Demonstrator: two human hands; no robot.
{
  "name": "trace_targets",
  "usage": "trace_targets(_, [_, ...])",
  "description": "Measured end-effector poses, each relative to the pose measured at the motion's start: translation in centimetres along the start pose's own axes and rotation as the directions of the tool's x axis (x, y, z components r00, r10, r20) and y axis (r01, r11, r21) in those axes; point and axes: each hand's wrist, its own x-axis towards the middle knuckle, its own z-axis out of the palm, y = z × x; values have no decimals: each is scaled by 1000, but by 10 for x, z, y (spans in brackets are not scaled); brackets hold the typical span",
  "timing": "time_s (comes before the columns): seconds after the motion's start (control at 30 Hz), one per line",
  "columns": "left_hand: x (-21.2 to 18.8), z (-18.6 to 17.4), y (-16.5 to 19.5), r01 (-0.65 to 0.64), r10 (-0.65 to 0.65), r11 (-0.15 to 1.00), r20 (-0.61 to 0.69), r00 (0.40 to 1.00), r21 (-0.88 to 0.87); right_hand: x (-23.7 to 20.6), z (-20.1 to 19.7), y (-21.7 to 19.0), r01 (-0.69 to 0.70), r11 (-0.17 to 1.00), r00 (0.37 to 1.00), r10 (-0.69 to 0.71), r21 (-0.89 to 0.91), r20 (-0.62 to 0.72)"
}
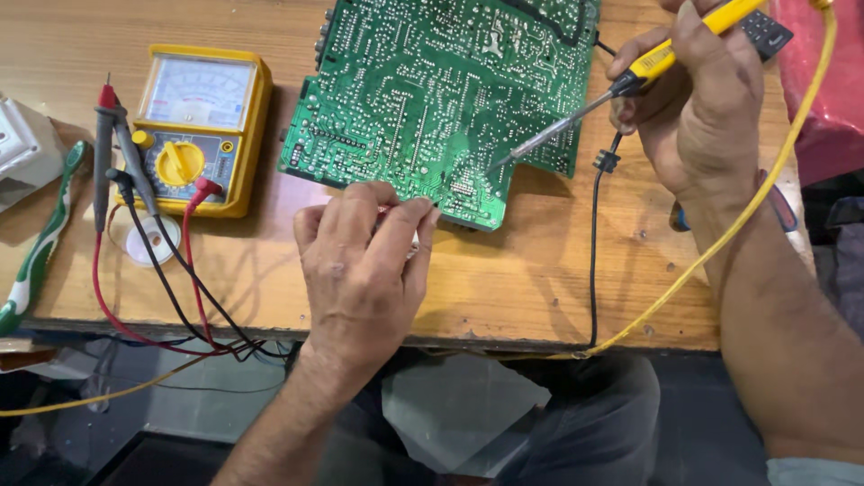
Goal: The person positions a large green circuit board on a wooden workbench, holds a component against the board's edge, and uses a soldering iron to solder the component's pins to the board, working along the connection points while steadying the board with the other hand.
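Worn wood bench, dark floor

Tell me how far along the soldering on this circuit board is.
Done: circuit board lies solder side up; multimeter with probes sits aside. In hand: right hand holds the soldering iron, tip on the board's lower edge; left hand pinches something small there. Left: whether the joint is finished cannot be told.

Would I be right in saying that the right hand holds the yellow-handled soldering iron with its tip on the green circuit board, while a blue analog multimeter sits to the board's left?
Not quite: the head view shows the multimeter is yellow, not blue. The rest stands: the right hand holds the soldering iron with its tip on the green circuit board.
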Motion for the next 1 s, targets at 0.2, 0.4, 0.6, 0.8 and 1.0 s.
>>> trace_targets(0.2, [2, 6, -2, -33, 33, 999, -4, 999, 24, -2, 0, 6, 62, 996, 997, -59, -60, 50])
trace_targets(0.4, [-10, 11, 8, -9, 8, 999, -27, 1000, -49, 2, -13, 12, 33, 999, 999, -33, 8, -6])
trace_targets(0.6, [2, 22, -10, -10, -3, 990, -95, 996, -138, 10, -31, 18, 23, 986, 999, -16, 165, -44])
trace_targets(0.8, [28, 15, -38, 50, -61, 969, -38, 997, -240, 15, -25, 22, -26, 975, 995, 46, 222, -86])
trace_targets(1.0, [55, 3, -68, -85, 88, 982, 13, 996, -172, 28, -1, 26, -27, 983, 998, 37, 184, -50])
